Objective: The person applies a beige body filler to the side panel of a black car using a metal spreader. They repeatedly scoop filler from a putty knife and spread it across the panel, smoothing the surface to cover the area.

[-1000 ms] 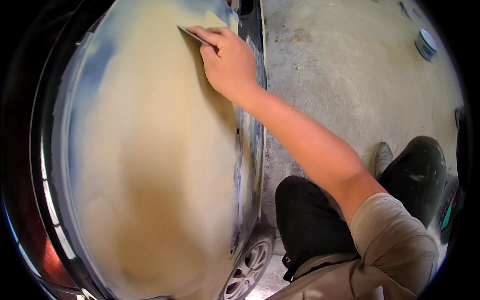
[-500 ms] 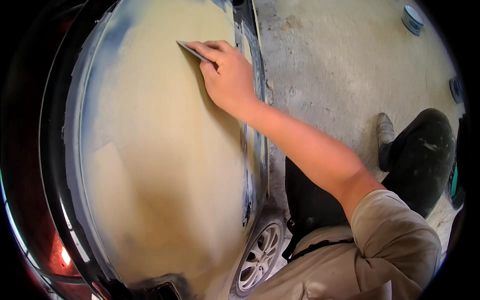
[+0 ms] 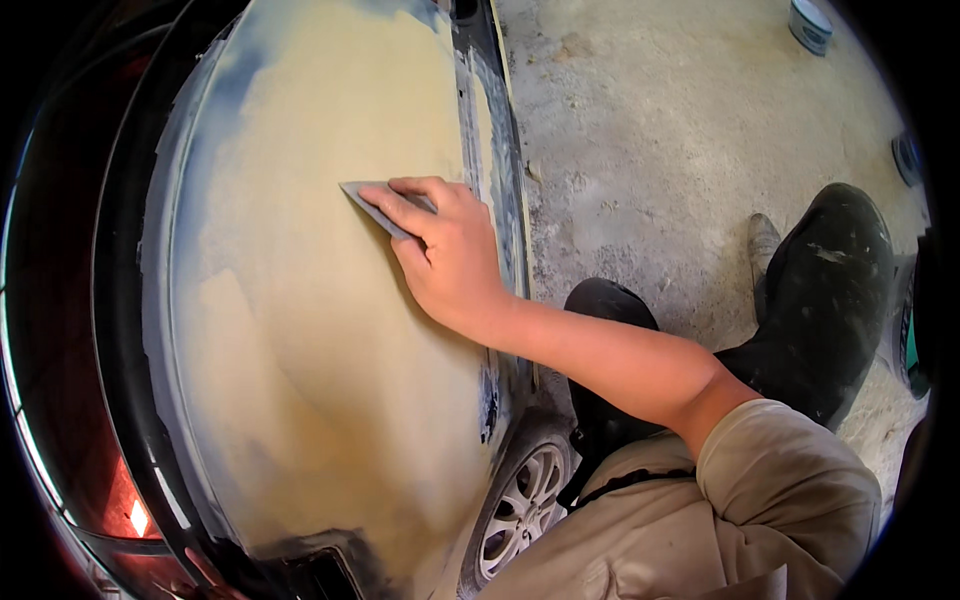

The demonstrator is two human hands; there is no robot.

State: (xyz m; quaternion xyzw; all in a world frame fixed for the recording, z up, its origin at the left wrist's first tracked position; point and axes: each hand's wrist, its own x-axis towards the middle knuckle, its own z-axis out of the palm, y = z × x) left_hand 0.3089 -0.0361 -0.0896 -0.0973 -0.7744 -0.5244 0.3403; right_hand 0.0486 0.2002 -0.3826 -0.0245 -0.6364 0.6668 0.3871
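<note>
My right hand (image 3: 450,255) presses a thin grey sheet that looks like sandpaper (image 3: 372,208) against a car body panel (image 3: 300,330). The fingers lie over the sheet, with the thumb along its near edge. One pointed corner of it sticks out to the left past the fingertips. Smooth beige filler covers most of the panel, with bluish-grey patches showing at its far left edge and top. My left hand is out of view.
Along the left runs black trim (image 3: 120,250) beside a dark red car part. A wheel (image 3: 525,510) sits low, close to my body. On the concrete floor (image 3: 660,140) stand a round can (image 3: 810,27) and a dark round object (image 3: 907,158). My bent knees are at the right.
My right hand has slid nearer to me along the panel, still holding the grey sheet. The whole view has shifted slightly.
</note>
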